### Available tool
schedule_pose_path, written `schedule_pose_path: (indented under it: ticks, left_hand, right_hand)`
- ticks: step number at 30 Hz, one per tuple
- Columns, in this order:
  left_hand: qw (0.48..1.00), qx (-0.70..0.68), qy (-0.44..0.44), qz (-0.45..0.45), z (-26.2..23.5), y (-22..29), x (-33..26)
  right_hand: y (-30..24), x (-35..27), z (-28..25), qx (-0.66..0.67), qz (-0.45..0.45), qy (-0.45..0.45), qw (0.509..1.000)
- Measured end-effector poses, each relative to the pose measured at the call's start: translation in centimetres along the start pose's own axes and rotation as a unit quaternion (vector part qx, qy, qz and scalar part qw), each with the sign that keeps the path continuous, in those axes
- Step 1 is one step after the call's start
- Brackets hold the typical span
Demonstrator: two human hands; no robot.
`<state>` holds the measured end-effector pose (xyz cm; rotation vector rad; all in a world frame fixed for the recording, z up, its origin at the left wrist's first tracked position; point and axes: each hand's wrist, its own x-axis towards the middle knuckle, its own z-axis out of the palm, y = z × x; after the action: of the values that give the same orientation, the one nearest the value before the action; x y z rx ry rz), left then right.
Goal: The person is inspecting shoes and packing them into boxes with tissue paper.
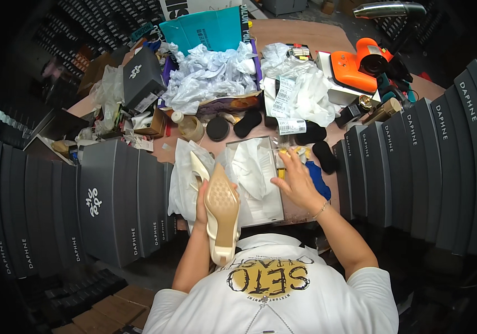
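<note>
My left hand (pixel 201 207) is closed around a cream pointed-toe slingback shoe (pixel 222 209), its tan textured sole turned up and its heel toward my chest. Behind it shows a second cream pointed shoe (pixel 196 165), partly hidden; I cannot tell whether the same hand grips that one too. White tissue paper (pixel 181 192) lies around and under the pair. My right hand (pixel 298 182) is held with fingers spread, holding nothing, just right of an open shoe box (pixel 275 214). Crumpled white tissue (pixel 249 172) lies in that box.
Stacked dark grey shoe boxes (pixel 102 206) line my left, and more grey boxes (pixel 417 161) line my right. Farther back are a purple bin (pixel 259 67) of crumpled paper, a glass bottle (pixel 189 128), black pads (pixel 248 122) and an orange device (pixel 353 72).
</note>
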<state>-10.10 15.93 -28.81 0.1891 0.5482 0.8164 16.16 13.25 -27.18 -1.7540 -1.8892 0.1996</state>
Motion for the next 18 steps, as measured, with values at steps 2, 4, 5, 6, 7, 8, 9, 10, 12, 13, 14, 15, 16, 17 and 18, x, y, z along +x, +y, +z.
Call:
schedule_pose_path:
  ticks: [2, 4, 5, 6, 7, 8, 9, 10, 12, 13, 14, 15, 16, 17, 18]
  left_hand:
    - [0.998, 0.01, 0.032, 0.051, 0.8, -0.4, 2.1]
    - [0.992, 0.074, 0.033, 0.095, 4.6, -2.2, 4.5]
    - [0.977, 0.146, 0.053, 0.147, 4.9, -2.4, 5.8]
    - [0.954, 0.215, 0.077, 0.193, 4.6, -3.1, 7.1]
    - [0.924, 0.284, 0.099, 0.235, 4.0, -3.8, 8.2]
    - [0.864, 0.424, 0.142, 0.233, 2.5, -4.0, 8.9]
    - [0.779, 0.557, 0.176, 0.229, 0.6, -3.7, 9.7]
    - [0.676, 0.673, 0.204, 0.22, -1.1, -3.9, 10.8]
    - [0.56, 0.763, 0.207, 0.245, -2.9, -5.8, 12.5]
    - [0.572, 0.762, 0.213, 0.214, -3.5, -6.3, 13.6]
    - [0.581, 0.763, 0.218, 0.181, -4.4, -6.7, 14.3]
    - [0.577, 0.755, 0.228, 0.213, -5.1, -6.7, 15.1]
    - [0.615, 0.711, 0.24, 0.243, -6.2, -6.7, 15.0]
    - [0.653, 0.662, 0.246, 0.273, -6.2, -6.5, 14.7]
    - [0.687, 0.611, 0.252, 0.301, -6.1, -6.1, 14.0]
  right_hand:
    - [-0.7, -2.3, 1.5, 0.419, 0.147, -0.301, 0.844]
    - [-1.1, -7.0, 6.0, 0.747, 0.279, -0.391, 0.46]
    - [-0.7, -7.1, 5.6, 0.764, 0.262, -0.381, 0.45]
    - [0.0, -7.5, 4.6, 0.781, 0.25, -0.369, 0.437]
    - [0.8, -7.9, 3.4, 0.798, 0.239, -0.355, 0.425]
    - [2.7, -7.8, 1.6, 0.783, 0.227, -0.345, 0.464]
    - [4.0, -7.9, -0.1, 0.783, 0.247, -0.299, 0.487]
    - [5.2, -7.9, -2.1, 0.763, 0.27, -0.273, 0.52]
    - [7.9, -8.9, -4.3, 0.642, 0.347, -0.225, 0.646]
    - [9.9, -9.4, -4.6, 0.474, 0.326, -0.253, 0.778]
    - [11.3, -9.8, -4.0, 0.288, 0.291, -0.267, 0.872]
    - [11.5, -9.9, -3.0, 0.22, 0.265, -0.237, 0.908]
    - [11.4, -10.1, -1.8, 0.151, 0.237, -0.205, 0.937]
    - [11.7, -10.4, -0.7, 0.078, 0.209, -0.169, 0.96]
    - [12.1, -10.8, 0.3, 0.026, 0.18, -0.162, 0.97]
